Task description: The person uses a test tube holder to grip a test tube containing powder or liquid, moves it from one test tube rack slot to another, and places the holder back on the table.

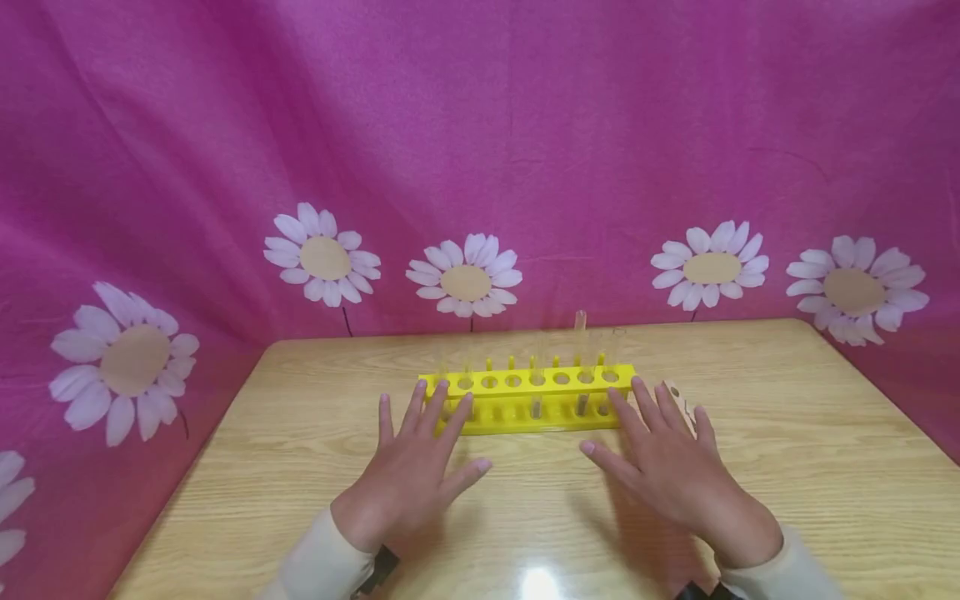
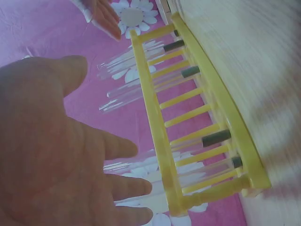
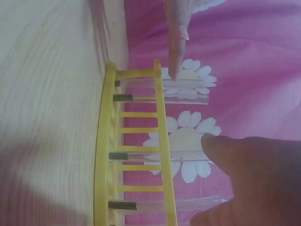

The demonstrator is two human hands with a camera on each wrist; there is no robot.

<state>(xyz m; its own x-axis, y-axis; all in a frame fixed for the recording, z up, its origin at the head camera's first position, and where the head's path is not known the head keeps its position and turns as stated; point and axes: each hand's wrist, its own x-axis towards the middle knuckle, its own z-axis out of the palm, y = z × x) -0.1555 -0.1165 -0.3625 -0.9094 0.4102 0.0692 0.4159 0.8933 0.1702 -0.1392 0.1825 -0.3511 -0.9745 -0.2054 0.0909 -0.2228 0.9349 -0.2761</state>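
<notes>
A yellow test tube rack (image 1: 498, 392) stands upright on the table, holding several clear glass test tubes (image 1: 581, 329) with dark matter in their bottoms. My left hand (image 1: 408, 479) spreads its fingers over the front left end of the rack, holding nothing. At the opposite end is my right hand (image 1: 675, 479), also spread and holding nothing, its fingertips right by the rack's corner. From the left wrist side, dark fillings (image 2: 216, 138) show at differing heights in the tubes. The rack's middle holes have no tubes in several places.
The wooden table (image 1: 300, 467) reaches back to a pink cloth (image 1: 570, 167) printed with white daisies. Just behind the right fingers lies a small pale item (image 1: 676, 390) with dark marks, partly hidden. Light glares on the table's near side.
</notes>
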